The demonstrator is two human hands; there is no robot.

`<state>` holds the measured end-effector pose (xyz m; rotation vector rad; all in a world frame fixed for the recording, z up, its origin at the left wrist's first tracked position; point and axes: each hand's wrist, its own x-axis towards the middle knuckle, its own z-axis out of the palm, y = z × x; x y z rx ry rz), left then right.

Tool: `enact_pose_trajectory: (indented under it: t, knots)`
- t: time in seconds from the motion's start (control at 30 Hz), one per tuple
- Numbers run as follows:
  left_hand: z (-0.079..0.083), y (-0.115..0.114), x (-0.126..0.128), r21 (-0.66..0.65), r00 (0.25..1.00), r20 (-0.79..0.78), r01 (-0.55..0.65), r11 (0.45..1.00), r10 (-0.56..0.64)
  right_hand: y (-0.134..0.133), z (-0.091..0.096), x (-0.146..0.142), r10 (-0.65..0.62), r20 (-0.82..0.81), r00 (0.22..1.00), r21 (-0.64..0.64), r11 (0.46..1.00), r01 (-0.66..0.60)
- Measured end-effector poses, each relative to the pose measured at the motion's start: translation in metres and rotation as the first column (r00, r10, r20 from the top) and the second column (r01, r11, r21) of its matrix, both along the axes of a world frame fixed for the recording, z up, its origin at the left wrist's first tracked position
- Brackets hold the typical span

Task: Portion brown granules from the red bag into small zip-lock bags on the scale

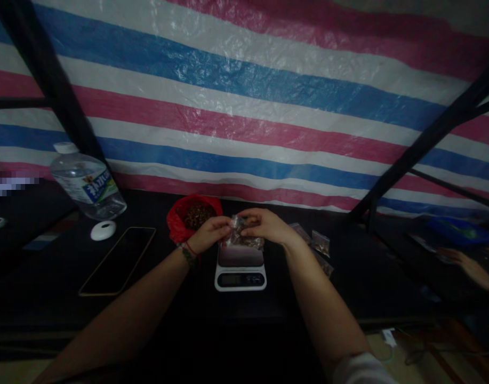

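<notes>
Far to the left of the scale (240,273), at the back of the dark table (348,288), stands a water bottle (88,184). Nearer to the scale lie a white round puck (103,230) and a flat phone (118,260). Just behind the scale's left corner sits a red bag (173,223), open, with brown pieces inside. Above the scale's plate the left hand (210,233) and the right hand (266,225) meet on a small clear bag (244,241). It hangs just over the plate or rests on it; I cannot tell which. The fingers of both hands are pressed together on the bag's top edge and pinch it from the two sides. I judge the step in hand to be work on the bag's mouth, with some brown pieces already inside. A next move calls for keeping the mouth upward and the grip even, so nothing spills. Right of the scale lie small packets (321,242), and far right is another person's hand (474,266).
</notes>
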<state>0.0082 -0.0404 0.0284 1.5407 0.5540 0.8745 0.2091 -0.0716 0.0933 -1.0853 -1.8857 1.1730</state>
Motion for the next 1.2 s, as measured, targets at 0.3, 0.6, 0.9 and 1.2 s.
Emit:
enact_pose_trajectory:
  t: [0.3, 0.6, 0.9, 1.2]
  knots:
    - [0.007, 0.01, 0.005, 0.014, 0.842, 0.241, -0.5, 0.866, 0.483, 0.0, -0.024, -0.026, -0.554, -0.117, 0.824, 0.724, 0.521, 0.453]
    - [0.006, -0.005, 0.006, 0.579, 0.885, 0.023, -0.391, 0.716, 0.465, -0.017, -0.059, -0.038, -0.439, -0.071, 0.896, 0.781, 0.534, 0.323]
    - [0.011, -0.014, 0.002, 0.814, 0.87, -0.063, -0.239, 0.529, 0.49, -0.02, -0.063, -0.038, -0.423, -0.075, 0.903, 0.757, 0.566, 0.328]
    - [0.015, -0.015, 0.002, 0.851, 0.893, -0.042, -0.202, 0.484, 0.447, -0.024, -0.056, -0.041, -0.373, -0.221, 0.901, 0.586, 0.688, 0.429]
